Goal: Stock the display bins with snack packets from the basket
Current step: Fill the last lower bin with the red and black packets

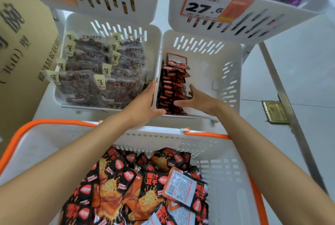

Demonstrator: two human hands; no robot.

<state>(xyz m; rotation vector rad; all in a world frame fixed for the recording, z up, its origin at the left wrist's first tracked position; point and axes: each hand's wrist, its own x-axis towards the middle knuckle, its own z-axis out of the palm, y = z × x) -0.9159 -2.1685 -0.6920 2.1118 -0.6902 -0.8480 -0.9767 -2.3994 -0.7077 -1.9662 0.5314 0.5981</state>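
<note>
Red-and-black snack packets point(145, 185) fill the orange-handled white basket point(223, 161), while the straight-fingered left hand point(145, 103) braces the white slotted bin point(208, 58) and the right hand point(197, 101), fingers spread, props its upright packet row point(172, 87), which may topple if let go.

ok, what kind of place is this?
Most likely a shop's snack aisle: a price tag reading 27.6 on tiered white display bins, plus an orange-handled basket full of snack packets.
</note>
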